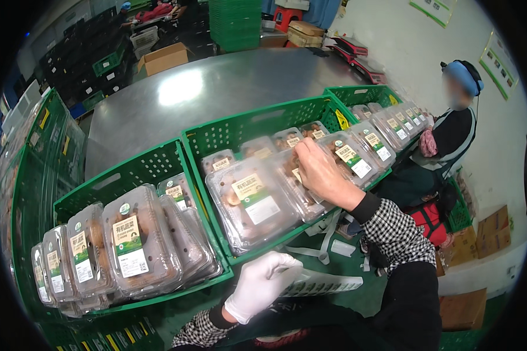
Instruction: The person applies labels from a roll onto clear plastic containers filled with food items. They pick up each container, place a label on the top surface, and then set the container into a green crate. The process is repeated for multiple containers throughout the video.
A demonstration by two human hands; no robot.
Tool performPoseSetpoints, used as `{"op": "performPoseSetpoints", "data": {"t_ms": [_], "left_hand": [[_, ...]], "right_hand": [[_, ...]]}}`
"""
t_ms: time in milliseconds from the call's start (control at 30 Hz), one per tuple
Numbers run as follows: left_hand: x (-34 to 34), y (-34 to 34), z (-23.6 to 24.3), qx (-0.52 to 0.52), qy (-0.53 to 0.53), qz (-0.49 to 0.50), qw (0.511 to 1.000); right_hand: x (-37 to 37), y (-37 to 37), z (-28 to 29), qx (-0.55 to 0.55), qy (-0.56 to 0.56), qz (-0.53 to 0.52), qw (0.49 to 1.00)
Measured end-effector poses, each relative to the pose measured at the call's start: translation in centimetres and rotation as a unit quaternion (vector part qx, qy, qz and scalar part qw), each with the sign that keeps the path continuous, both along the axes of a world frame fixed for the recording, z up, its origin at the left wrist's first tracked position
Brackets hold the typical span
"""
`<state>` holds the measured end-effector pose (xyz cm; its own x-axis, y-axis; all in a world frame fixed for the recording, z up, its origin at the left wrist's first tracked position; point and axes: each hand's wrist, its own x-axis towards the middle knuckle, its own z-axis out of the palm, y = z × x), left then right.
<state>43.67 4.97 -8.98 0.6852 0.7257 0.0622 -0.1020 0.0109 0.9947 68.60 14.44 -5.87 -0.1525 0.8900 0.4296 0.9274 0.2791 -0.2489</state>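
My left hand (264, 285), in a white glove, is closed on a sheet of small green-and-white stickers (325, 284) that stretches out to the right below the crates. My bare right hand (325, 174) is over the middle green crate (240, 124), fingers bent and drawn together against a clear plastic clamshell box (294, 196). Anything pinched in those fingers is hidden. To its left lies a larger-looking clamshell box (253, 205) with a green, beige and white label. Several more labelled boxes of brownish contents, perhaps mushrooms, stand behind and to the right.
A left green crate (129, 175) holds several labelled clamshell boxes (137, 243). Another green crate (357, 93) stands far right, near a seated person (445, 134) in a blue cap. Behind is a metal table (152, 114) with red scales (360, 58). Stacked crates (38, 175) rise at left.
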Motion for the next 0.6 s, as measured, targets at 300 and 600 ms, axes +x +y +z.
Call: {"op": "performPoseSetpoints", "data": {"t_ms": [300,600], "left_hand": [[-1.7,0.1,0.6,0.045,-0.003,-0.002,0.999],[-3.5,0.2,0.2,0.074,-0.002,0.032,0.997]], "right_hand": [[-0.7,0.3,1.8,-0.051,0.084,0.011,0.995],[-6.6,5.5,1.2,-0.310,0.463,0.070,0.828]]}}
